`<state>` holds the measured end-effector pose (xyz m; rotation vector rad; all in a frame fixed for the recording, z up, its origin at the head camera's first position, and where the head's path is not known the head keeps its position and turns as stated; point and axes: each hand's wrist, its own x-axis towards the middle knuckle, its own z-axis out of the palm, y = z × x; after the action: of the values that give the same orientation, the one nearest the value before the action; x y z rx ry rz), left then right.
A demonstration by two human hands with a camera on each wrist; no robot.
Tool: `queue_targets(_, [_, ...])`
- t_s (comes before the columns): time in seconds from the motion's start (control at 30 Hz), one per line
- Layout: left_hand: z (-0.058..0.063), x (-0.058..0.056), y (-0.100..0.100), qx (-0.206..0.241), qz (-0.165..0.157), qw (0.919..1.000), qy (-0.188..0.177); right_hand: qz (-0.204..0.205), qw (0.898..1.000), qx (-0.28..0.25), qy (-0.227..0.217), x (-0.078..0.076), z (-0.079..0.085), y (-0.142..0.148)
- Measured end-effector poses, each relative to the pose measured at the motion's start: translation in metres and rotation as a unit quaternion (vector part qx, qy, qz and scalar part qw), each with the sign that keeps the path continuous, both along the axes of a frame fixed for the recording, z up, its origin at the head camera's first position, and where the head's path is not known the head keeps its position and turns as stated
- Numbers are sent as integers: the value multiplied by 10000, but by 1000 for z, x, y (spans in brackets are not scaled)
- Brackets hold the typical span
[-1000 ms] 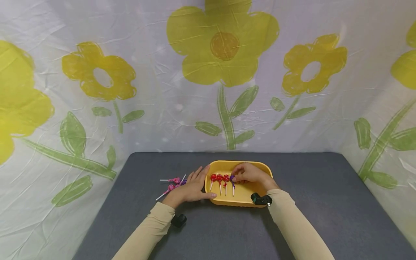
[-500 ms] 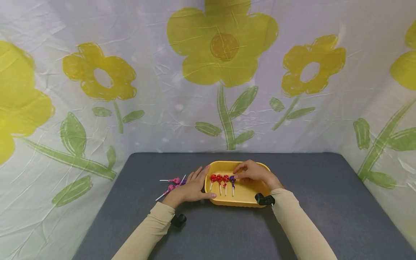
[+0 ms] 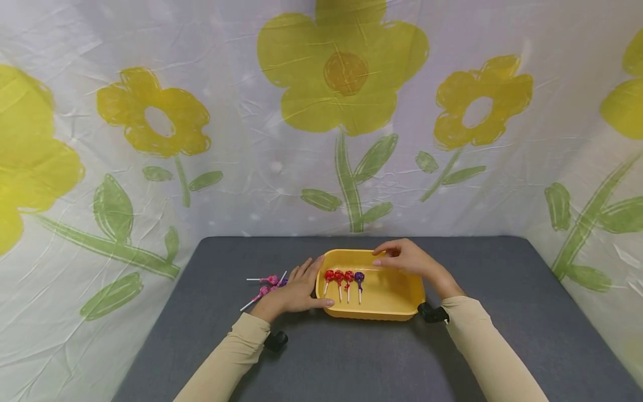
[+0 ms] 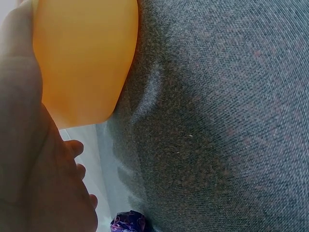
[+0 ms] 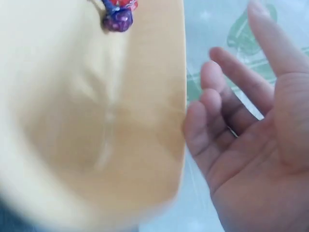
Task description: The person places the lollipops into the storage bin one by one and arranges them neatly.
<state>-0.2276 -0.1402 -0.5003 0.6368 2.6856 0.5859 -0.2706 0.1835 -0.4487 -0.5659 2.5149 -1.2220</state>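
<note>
A yellow tray (image 3: pixel 389 298) stands on the dark table. Inside, at its left, lie three red lollipops (image 3: pixel 339 276) in a row with a purple lollipop (image 3: pixel 359 277) at the right end, sticks toward the person. My left hand (image 3: pixel 297 290) rests with spread fingers against the tray's left rim; the left wrist view shows the palm beside the tray wall (image 4: pixel 87 58). Over the tray's back right part hovers my right hand (image 3: pixel 409 261), holding nothing, its fingers loosely bent. In the right wrist view the purple lollipop (image 5: pixel 118 19) lies apart from that hand (image 5: pixel 251 140).
Left of the left hand, pink lollipops (image 3: pixel 264 290) and a partly hidden purple lollipop (image 3: pixel 284 282) lie loose on the grey table (image 3: pixel 482 312). A flower-printed curtain (image 3: pixel 241 167) hangs behind the table.
The right hand has let go of the purple lollipop and risen away to the right, toward the tray's back rim. The purple lollipop stays beside the red ones. The left hand keeps its place.
</note>
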Motion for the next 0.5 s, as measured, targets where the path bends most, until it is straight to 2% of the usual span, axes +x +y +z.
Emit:
queue_targets(0.2, [1,1,1,27,8,10000,4,-191,9943,445,950,14,4,19])
queue_targets(0.37, [3,2,0,53,27,10000,-20,-156,9872,657,1447,26,-4,39])
queue_targets(0.5, [2,2,0,94,17,10000,-4,54,9828,751,1689,36,-16,54])
